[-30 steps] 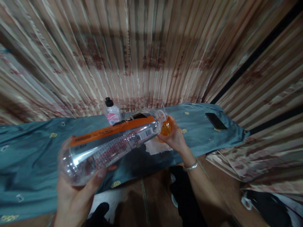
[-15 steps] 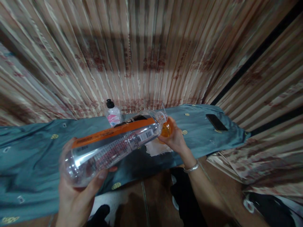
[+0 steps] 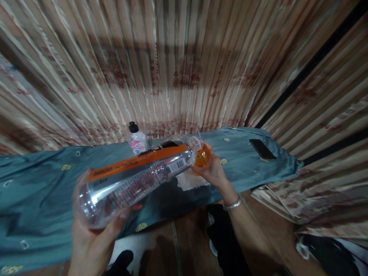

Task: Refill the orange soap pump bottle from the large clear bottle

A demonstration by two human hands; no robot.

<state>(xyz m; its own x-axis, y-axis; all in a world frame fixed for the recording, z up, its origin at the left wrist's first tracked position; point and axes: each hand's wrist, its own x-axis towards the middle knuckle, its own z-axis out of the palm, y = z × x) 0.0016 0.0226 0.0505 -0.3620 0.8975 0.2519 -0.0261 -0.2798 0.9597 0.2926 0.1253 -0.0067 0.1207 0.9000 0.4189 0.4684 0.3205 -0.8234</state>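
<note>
My left hand (image 3: 96, 234) is wrapped round the base of a large clear plastic bottle (image 3: 143, 176) with an orange and silver label. The bottle is tilted to the right, its uncapped mouth the far end. That mouth meets the rim of a small clear cup (image 3: 202, 157) with orange liquid in it. Around the cup my right hand (image 3: 214, 168) is closed, a bangle on its wrist. Beneath the cup lies a torn-edged white tissue (image 3: 191, 181) on the cloth. Whether liquid is flowing between the two I cannot tell.
A squeeze bottle (image 3: 138, 141) with a black cap and pink label stands behind the big bottle. A dark phone (image 3: 262, 148) lies at the right on the blue-green patterned cloth (image 3: 37, 184). Pleated curtains (image 3: 172, 57) hang right behind and to the right.
Almost nothing differs. The view has shifted very slightly; the bottle and cup keep the same tilt and contact.
</note>
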